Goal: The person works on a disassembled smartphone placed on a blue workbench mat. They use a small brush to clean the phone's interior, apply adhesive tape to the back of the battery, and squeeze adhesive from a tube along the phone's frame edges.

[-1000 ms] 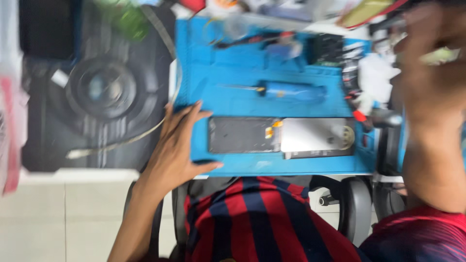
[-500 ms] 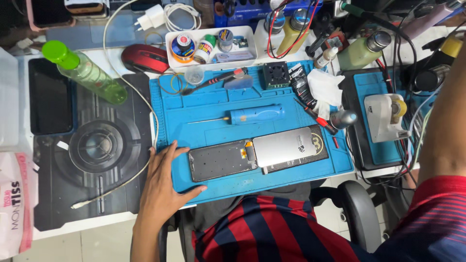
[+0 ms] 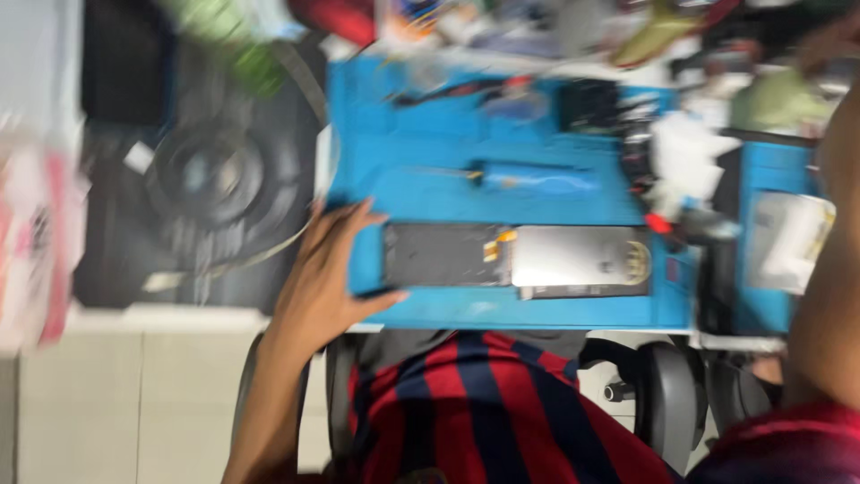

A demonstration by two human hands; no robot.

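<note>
Hand on the left (image 3: pixel 322 278) lies flat and open, fingers spread, on the left edge of the blue mat (image 3: pixel 421 179), thumb pointing toward the opened phone (image 3: pixel 518 261). Fingertips overlap the mat's border; palm sits partly on the dark pad (image 3: pixel 206 179) beside it. Not gripping anything.

Opened phone lies near the mat's front edge, approx. in the middle, just right of the left hand: dark half on the left, silver half on the right, small orange bit between the two. Thumb tip is just beside the dark half; can't tell if it touches, pic is blurred.

Right arm (image 3: pixel 829 296) fills the right border of the view, w/ a red sleeve at the bottom. Right hand itself runs out of the frame at top right, so open or closed can't be told.

Screwdriver (image 3: pixel 528 179) w/ blue handle lies on the mat above the phone, tip pointing left, apart from both hands. Second, smaller blue mat (image 3: pixel 761 179) sits at the right w/ a pale flat piece on it. Green bottle (image 3: pixel 233 36) shows at top left, v. blurred. Clutter along the back of the worktop is too smeared to name. Striped red and dark shirt (image 3: pixel 484 412) shows at bottom centre, chair wheel (image 3: pixel 667 403) just right of it.
</note>
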